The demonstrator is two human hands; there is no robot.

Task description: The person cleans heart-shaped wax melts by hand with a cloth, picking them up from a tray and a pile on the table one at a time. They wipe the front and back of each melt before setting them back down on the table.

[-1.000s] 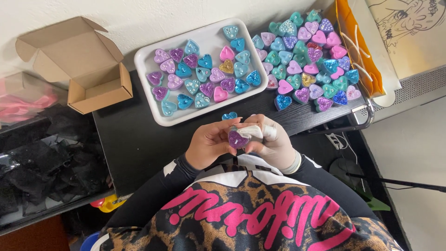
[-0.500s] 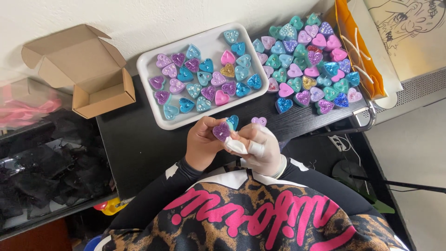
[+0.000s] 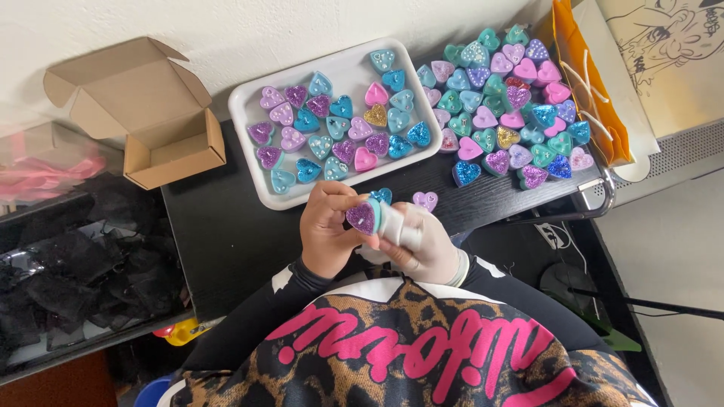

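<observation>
- A purple glitter heart (image 3: 361, 217) is pinched at its rim in the left hand (image 3: 328, 234), just above the black tabletop (image 3: 226, 226).
- A small white piece (image 3: 400, 226) is gripped by the right hand's fingers (image 3: 411, 245).
- The heart is judged light, stiff and slippery-faced; edge holds suit it best.

Black table (image 3: 226, 234) — white tray (image 3: 249, 98), cardboard box (image 3: 162, 128), loose hearts (image 3: 498, 113).

Glitter-topped glossy purple heart (image 3: 361, 217), smooth white plastic tray (image 3: 249, 98), matt brown cardboard box (image 3: 151, 113), matt black tabletop (image 3: 226, 234)
</observation>
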